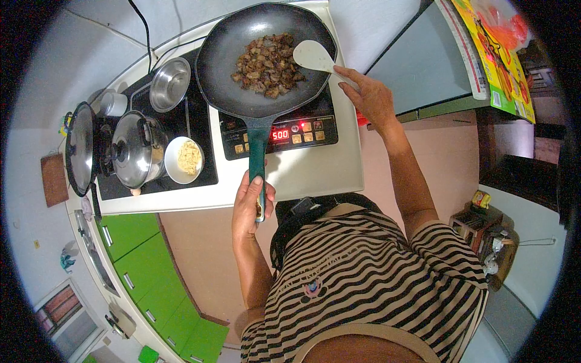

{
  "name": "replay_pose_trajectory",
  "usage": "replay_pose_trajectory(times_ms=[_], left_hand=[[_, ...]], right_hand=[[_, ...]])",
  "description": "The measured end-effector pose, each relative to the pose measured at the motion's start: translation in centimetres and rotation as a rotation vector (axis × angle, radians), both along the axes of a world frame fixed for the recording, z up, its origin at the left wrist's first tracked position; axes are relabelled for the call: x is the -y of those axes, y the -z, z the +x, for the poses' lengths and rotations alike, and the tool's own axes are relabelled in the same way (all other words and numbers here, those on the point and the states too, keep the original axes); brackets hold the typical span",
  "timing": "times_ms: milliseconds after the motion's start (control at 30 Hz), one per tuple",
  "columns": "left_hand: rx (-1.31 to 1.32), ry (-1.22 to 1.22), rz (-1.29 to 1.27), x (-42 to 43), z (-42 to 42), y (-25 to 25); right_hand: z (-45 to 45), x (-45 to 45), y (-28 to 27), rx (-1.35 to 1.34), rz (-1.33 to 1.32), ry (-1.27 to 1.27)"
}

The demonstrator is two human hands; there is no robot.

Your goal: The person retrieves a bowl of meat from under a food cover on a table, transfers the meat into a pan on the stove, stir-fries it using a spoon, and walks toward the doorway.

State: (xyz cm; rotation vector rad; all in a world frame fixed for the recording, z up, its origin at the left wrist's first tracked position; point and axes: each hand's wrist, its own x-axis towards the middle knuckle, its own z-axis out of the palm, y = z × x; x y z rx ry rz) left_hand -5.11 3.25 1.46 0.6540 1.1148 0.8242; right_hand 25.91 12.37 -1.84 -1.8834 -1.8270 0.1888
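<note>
A dark frying pan [221, 66] sits on an induction cooker [318, 124] whose red display is lit. Browned chopped pieces of food [266, 63] are heaped in the middle of the pan. My left hand [249, 196] is wrapped round the end of the pan's green handle [257, 145]. In my right hand [372, 100] is a pale spatula [315, 56], gripped by its handle at the right rim. The spatula's broad head reaches over the pan, by the right side of the food; whether it touches the pan I cannot tell.
Left of the pan, a white bowl [173, 172] of chopped yellowish food, a steel bowl [170, 85] and a lidded steel pot [132, 148] stand on a black cooktop [203, 130]. Further left is a large pan lid [80, 149]. Green cabinets [142, 275] run below the counter.
</note>
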Motion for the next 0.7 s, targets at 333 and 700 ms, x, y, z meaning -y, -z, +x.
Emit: replay_pose_trajectory(times_ms=[333, 700], left_hand=[[0.015, 0.014, 0.000, 0.0, -0.1, 0.1], [0.006, 0.013, 0.016, 0.1, -0.2, 0.4]], right_hand=[[-0.1, 0.0, -0.2, 0.008, 0.013, -0.002], [0.8, -2.0, -4.7, 0.151, 0.018, -0.138]])
